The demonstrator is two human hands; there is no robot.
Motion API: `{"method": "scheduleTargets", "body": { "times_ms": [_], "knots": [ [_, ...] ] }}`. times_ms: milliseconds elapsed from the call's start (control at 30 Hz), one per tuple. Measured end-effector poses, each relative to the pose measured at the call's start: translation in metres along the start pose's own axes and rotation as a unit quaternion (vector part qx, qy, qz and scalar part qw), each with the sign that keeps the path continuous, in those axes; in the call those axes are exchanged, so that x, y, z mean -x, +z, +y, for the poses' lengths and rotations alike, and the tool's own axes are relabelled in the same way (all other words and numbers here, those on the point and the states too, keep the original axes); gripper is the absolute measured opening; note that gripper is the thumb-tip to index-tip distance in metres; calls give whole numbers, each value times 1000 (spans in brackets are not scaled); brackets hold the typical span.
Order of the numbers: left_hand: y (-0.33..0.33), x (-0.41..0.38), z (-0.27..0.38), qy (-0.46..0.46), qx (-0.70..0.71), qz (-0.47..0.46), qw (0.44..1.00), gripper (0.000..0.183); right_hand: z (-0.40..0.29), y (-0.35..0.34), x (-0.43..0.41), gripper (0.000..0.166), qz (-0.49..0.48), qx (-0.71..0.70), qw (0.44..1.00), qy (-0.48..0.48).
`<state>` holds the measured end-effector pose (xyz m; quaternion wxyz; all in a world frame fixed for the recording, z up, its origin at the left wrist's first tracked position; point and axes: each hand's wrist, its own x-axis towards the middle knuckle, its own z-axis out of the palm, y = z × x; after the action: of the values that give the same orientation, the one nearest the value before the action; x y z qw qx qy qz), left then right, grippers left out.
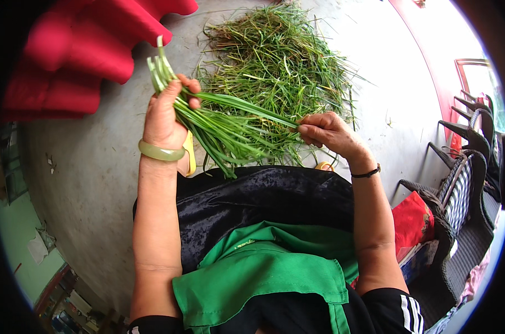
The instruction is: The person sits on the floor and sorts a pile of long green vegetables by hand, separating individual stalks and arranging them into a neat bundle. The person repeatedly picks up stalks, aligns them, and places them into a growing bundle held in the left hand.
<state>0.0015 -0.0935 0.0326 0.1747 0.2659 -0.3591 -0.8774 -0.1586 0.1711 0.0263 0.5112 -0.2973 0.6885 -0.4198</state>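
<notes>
My left hand [169, 110], with a pale green bangle at the wrist, grips a bunch of long green leafy stalks [219, 127] near their whitish ends, which point up and left. The leaves hang down to the right over my lap. Between its thumb and fingers my right hand [325, 131] pinches the tips of a few leaves, drawn out straight from the bunch. Beyond both hands a large heap of loose green and brownish blades [277, 62] lies on the concrete floor.
Red cloth [81, 54] hangs at the upper left. Dark woven chairs [465, 246] stand along the right, near a red bag [413, 219]. A green apron [261, 279] and dark velvety cloth [261, 196] cover my lap. Yellow footwear [190, 154] shows below my left hand.
</notes>
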Motion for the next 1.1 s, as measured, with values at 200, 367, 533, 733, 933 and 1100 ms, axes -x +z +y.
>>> {"method": "scheduleTargets", "body": {
  "times_ms": [200,367,533,733,933,1100],
  "knots": [
    [-20,2,22,43,31,37,998,11,12,-9,5,25,-2,-14,1000,8],
    [-23,9,32,51,56,-5,997,14,23,-15,3,29,18,8,999,-31],
    [-20,15,43,51,54,-122,990,18,26,-27,-3,36,152,129,979,42],
    [-10,23,42,52,49,-215,974,23,7,-5,-11,19,243,132,956,-101],
    [-10,25,43,57,55,-264,961,23,-14,21,-12,13,90,66,985,-133],
    [-15,24,43,66,78,-289,952,23,-16,21,-9,15,85,40,995,-45]
  ]
}}
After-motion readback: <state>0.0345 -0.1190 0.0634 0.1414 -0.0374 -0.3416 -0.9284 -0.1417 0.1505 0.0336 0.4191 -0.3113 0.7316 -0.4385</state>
